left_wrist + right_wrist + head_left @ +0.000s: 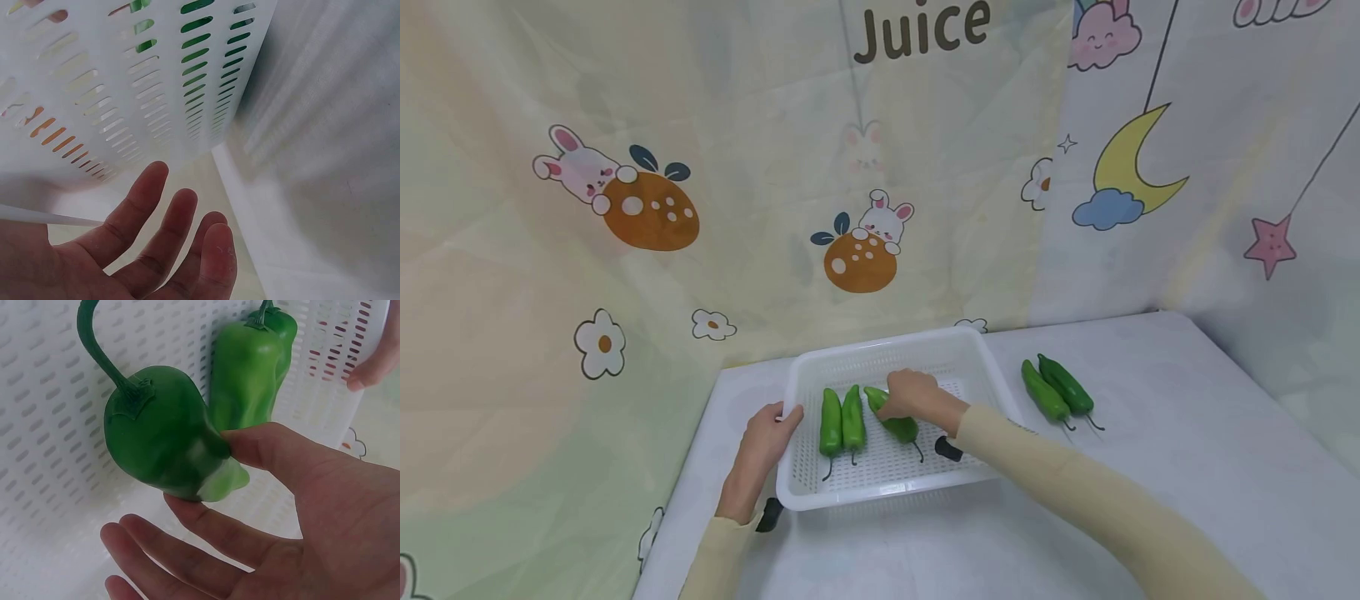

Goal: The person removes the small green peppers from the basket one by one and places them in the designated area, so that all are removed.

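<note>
A white perforated plastic basket [880,492] stands on the table, with green chili peppers lying inside. My left hand [767,437] grips its left rim, thumb over the edge. From the left wrist view, the fingers of that hand [169,244] are below the slotted basket [150,87]. Inside the basket, my right hand [917,396] pinches a green pepper [901,429] between thumb and forefinger; in the right wrist view this pepper [159,431] has a curved stem, and the other fingers extend away from it. Two more peppers, one [831,425] and another [853,421], lie side by side to its left.
Two further green peppers, one lighter [1043,392] and one darker [1066,383], lie on the white-covered table [1165,433] right of the basket. A printed cloth [760,208] hangs behind the table.
</note>
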Demonstrator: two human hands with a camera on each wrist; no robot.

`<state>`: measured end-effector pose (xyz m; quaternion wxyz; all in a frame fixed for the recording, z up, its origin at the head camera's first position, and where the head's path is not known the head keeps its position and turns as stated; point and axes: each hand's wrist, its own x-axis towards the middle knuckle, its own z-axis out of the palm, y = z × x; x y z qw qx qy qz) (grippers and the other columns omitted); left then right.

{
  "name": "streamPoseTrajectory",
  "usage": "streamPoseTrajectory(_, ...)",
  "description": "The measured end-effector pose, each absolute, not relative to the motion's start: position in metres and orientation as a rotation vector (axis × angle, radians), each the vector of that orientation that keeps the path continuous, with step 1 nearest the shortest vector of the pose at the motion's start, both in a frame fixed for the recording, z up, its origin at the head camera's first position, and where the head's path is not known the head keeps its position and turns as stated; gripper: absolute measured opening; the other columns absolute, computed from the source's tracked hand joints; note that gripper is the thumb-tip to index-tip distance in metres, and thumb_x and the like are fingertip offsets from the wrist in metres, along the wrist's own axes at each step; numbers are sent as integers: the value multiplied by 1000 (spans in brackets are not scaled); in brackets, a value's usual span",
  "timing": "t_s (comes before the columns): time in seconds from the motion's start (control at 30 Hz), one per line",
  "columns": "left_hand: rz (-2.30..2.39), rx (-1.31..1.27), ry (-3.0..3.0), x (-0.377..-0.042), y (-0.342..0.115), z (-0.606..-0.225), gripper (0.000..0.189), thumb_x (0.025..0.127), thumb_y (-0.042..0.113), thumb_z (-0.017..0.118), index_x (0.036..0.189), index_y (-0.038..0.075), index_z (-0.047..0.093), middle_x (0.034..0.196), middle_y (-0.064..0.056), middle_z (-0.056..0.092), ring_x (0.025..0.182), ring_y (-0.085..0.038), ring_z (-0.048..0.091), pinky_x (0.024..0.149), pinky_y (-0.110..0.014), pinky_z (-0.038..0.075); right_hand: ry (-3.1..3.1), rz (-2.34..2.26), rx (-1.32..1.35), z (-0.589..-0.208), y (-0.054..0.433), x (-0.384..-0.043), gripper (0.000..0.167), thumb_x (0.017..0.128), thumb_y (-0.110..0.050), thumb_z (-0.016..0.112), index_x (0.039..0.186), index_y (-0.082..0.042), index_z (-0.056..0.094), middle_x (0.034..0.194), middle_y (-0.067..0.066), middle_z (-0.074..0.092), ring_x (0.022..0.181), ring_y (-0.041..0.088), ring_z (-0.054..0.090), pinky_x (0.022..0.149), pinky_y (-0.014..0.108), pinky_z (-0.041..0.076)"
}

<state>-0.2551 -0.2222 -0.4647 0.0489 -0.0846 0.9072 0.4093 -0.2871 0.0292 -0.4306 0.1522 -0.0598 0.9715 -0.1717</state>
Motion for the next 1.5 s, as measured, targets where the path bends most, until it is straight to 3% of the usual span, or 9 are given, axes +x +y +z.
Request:
streamPoseTrajectory(0.7, 1269, -248, 2756, -256, -223, -467, 58, 100, 45, 50, 138, 1, 52, 118, -21, 58, 83, -22, 71, 61, -32, 63, 2744, -466, -214, -399, 60, -285, 29, 85, -38, 75, 87, -10, 69, 78, -1, 65, 69, 14, 52, 60, 28, 44)
streamPoseTrajectory(0.93, 1268, -250, 2753, -256, -223, -468, 59, 100, 45, 51, 139, 1, 50, 119, -21, 58, 86, -23, 71, 64, -33, 63, 2740, -546, -262, -391, 72, -289, 26, 84, -34, 74, 75, -10, 69, 68, -3, 58, 64, 12, 45, 56, 26, 38)
streamPoseTrajectory(1.23, 1285, -238, 2757, -253, -222, -467, 58, 101, 43, 51, 138, -1, 51, 118, -23, 58, 85, -23, 71, 63, -33, 63, 2706, -641, -327, -384, 96, -287, 25, 86, -32, 69, 85, -8, 75, 81, 4, 72, 70, 12, 50, 61, 24, 43)
streamPoseTrajectory(1.5, 1300, -225, 2761, -255, -223, -469, 58, 101, 44, 51, 138, -1, 50, 117, -23, 58, 86, -24, 72, 63, -33, 63, 2715, -625, -315, -380, 118, -284, 28, 88, -34, 68, 93, -7, 76, 81, 0, 70, 72, 13, 54, 64, 26, 46)
